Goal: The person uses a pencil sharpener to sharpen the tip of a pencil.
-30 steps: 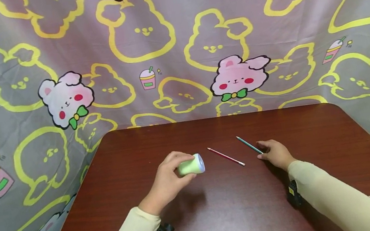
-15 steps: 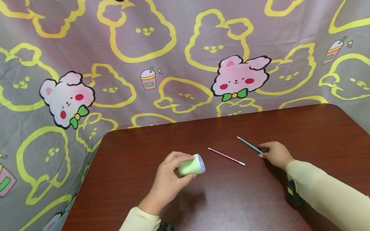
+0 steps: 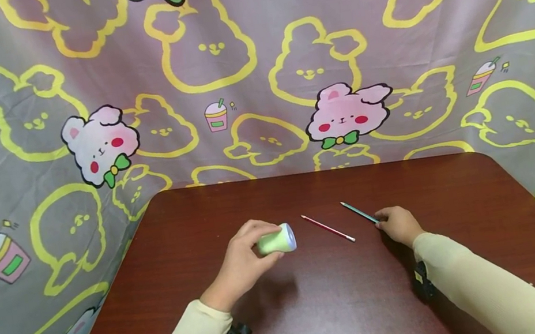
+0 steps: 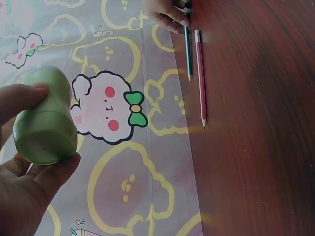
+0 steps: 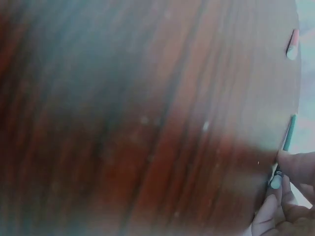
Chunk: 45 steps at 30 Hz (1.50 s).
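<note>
On the head view, I record the left hand (image 3: 240, 262) clamped round a green container (image 3: 273, 242), held on its side above the counter (image 3: 343, 312), its pale blue end facing right. I log the right hand (image 3: 400, 225) pinching the near end of a teal pencil (image 3: 359, 212). A red pencil (image 3: 328, 228) lies on the counter between the hands, touched by neither. Patterned cloth (image 3: 256, 96) hangs behind. On the left wrist view, I see the green container's flat base toward the camera. On the right wrist view, I find the teal pencil's pale end within the right hand's grip.
</note>
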Tool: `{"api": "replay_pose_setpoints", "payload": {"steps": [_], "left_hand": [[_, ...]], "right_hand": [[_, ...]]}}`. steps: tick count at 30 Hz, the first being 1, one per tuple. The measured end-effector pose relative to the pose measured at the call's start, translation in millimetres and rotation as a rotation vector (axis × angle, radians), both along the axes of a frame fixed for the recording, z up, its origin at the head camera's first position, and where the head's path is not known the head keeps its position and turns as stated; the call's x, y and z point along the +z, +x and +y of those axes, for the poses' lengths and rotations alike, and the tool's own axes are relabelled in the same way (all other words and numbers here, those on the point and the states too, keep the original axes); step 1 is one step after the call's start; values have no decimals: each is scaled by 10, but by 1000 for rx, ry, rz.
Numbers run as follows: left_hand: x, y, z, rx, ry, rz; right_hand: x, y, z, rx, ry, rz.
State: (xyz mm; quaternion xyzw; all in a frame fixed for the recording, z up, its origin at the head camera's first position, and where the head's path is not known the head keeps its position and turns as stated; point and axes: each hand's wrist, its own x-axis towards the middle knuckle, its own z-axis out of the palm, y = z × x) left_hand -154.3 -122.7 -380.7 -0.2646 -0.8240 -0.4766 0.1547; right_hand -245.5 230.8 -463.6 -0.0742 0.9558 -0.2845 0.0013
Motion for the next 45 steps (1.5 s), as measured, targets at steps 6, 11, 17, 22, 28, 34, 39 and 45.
{"api": "replay_pose_setpoints", "payload": {"steps": [6,11,17,22,28,34,39,45], "left_hand": [[7,8,7,5,-1,-1],[8,9,7,6,-3,-7],[1,15,4,10,-1,-11],[-30,22,-5,23,5,-24],[-61,14,-18,27,17,-13],[-70,-2,-30,28,18,-1],[-77,-5,-38,28,22,8],[-105,-27,-32,32,30,12]], "right_hand": [[-35,-17,57,-13,-50,-11],[14,-23,102,-39,-95,-29],[89,7,146,-60,-150,-47],[198,91,126,-65,-168,5],[353,218,102,-27,-182,85],[444,345,66,12,-174,152],[506,478,7,38,-172,221],[547,624,-65,70,-153,280]]}}
